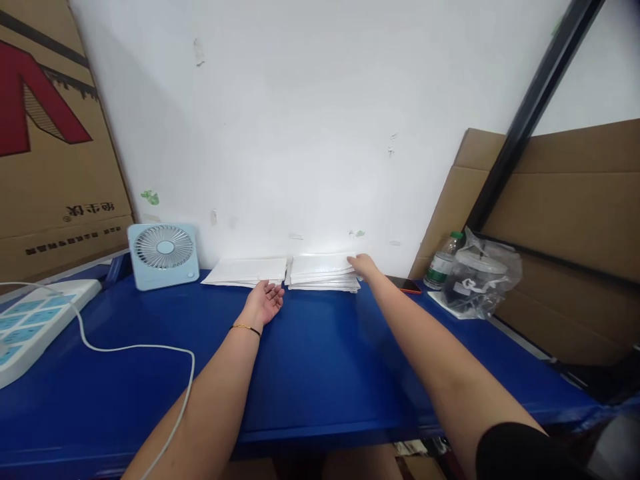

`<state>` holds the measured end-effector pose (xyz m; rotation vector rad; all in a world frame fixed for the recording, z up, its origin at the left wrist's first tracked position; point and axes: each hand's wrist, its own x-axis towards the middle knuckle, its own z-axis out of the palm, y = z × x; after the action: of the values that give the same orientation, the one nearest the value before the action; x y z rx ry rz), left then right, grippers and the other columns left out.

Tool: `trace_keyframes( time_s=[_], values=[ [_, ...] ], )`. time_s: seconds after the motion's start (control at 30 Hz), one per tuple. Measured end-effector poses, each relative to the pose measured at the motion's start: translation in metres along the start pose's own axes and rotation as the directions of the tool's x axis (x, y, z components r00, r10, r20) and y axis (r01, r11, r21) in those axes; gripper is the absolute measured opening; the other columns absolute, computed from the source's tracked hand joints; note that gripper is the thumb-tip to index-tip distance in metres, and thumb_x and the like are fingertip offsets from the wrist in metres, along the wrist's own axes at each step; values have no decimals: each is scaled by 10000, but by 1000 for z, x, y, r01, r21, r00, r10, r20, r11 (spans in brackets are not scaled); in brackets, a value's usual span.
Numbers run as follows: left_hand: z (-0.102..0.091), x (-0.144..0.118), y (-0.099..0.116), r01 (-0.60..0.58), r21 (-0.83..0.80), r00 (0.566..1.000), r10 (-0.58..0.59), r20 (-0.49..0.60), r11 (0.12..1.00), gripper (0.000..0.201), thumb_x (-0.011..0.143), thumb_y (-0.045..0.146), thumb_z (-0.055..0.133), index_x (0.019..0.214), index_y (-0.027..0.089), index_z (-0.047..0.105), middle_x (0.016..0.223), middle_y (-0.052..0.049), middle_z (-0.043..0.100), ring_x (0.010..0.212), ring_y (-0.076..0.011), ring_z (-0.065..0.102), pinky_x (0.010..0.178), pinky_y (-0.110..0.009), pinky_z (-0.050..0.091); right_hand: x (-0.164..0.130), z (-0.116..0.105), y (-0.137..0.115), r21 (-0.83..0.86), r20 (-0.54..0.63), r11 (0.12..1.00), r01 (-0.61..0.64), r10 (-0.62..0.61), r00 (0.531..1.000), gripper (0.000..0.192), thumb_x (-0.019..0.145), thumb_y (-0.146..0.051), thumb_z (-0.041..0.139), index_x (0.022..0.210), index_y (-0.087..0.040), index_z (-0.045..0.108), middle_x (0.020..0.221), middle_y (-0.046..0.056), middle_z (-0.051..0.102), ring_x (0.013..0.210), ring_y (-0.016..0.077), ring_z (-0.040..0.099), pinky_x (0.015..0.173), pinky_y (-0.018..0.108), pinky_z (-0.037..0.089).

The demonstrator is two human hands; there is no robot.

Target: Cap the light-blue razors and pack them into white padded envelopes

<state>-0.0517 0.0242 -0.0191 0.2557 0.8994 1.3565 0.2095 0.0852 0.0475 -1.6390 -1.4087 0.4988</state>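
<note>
Two stacks of flat white sheets or packets, a left stack (245, 269) and a right stack (320, 270), lie side by side against the wall. My right hand (364, 265) pinches the right edge of the right stack near its top; how many layers are between the fingers cannot be seen. In front of the left stack's near right corner is my left hand (266, 301), palm turned up and fingers loosely curled with nothing in them. A thin bracelet circles the left wrist.
On the blue table (310, 373) a light-blue fan (165, 257) and a white power strip (45, 320) stand left. A white cable (135, 347) crosses my left forearm. At right are a phone (404, 285), a bottle (443, 263) and a plastic-wrapped container (477, 280). Cardboard flanks both sides.
</note>
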Motion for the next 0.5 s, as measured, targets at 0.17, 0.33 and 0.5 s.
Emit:
trace_keyframes(
  time_s=[0.17,0.33,0.5],
  values=[
    [-5,7,1,-63,-39,995,60,-80,997,46,751,130,496,717,156,480,650,-17,565,510,-120,586,447,-209,423,-7,36,-19,-316,-31,920,232,-255,966,444,788,-316,526,1190,-130,496,1348,177,366,1258,319,260,965,455,252],
    [-7,5,6,-118,-61,987,110,-114,991,59,750,95,499,735,153,494,681,-12,561,522,-106,581,450,-197,411,-39,104,-53,-396,520,354,847,-674,525,456,729,-379,570,1151,-208,555,1177,89,558,1144,266,384,941,421,246],
    [-9,3,10,-165,-76,981,156,-112,983,109,753,110,518,833,181,539,768,-17,572,612,-125,608,514,-222,446,-59,143,-63,-502,500,173,847,-741,448,212,792,-192,483,865,-96,657,891,144,634,933,256,483,852,397,261]
  ],
)
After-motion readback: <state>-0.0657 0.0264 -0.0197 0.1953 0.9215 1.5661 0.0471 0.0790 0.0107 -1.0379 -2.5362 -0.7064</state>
